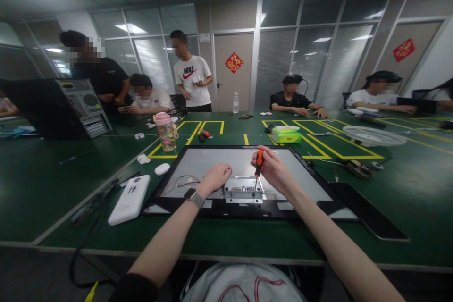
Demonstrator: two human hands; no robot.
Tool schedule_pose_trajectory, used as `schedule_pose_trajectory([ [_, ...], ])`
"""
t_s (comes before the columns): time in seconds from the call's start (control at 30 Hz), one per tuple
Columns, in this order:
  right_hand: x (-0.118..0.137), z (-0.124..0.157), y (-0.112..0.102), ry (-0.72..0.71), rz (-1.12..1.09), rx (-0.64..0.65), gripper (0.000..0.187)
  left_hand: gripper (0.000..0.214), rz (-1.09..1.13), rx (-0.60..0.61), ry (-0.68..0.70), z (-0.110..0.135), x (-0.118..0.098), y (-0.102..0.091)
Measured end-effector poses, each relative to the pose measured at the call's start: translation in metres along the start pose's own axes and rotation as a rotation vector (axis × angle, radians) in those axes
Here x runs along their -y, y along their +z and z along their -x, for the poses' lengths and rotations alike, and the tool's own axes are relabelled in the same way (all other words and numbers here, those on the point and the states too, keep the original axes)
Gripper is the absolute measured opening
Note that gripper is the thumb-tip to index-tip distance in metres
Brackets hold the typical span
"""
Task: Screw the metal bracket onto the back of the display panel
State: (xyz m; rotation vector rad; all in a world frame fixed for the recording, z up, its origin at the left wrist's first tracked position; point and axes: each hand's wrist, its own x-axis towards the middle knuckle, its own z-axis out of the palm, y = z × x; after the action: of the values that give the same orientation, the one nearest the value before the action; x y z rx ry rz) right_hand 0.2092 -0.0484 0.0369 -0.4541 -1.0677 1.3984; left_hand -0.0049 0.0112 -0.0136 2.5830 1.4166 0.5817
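A flat monitor panel lies face down on the green table, its metal back showing, with a small silver board near its front edge. My right hand is closed round an orange-and-black screwdriver, held upright with its tip on the silver board. My left hand, with a watch on the wrist, rests curled on the panel just left of the board, fingers closed with nothing visible in them.
A white power bank and cables lie left of the panel, a black cover piece to its right. Further back stand a pink bottle, a green tissue pack, a white fan grille and a computer case. Several people sit or stand along the far side.
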Motion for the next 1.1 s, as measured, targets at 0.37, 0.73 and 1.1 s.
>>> schedule_pose_trajectory([
  [0.37, 0.0009, 0.0008, -0.0011, -0.039, 0.009, -0.047, 0.024, 0.030, -0.015, -0.005, 0.002, -0.0014, 0.0027, 0.0021],
  [0.73, -0.0018, -0.0002, -0.0012, -0.029, -0.022, -0.013, 0.023, 0.031, -0.011, -0.007, 0.011, -0.0001, 0.0007, 0.0003],
  [1.1, 0.0004, 0.0011, 0.0018, -0.004, 0.025, 0.040, 0.026, 0.031, -0.011, 0.000, -0.002, 0.0012, -0.0024, -0.0027],
])
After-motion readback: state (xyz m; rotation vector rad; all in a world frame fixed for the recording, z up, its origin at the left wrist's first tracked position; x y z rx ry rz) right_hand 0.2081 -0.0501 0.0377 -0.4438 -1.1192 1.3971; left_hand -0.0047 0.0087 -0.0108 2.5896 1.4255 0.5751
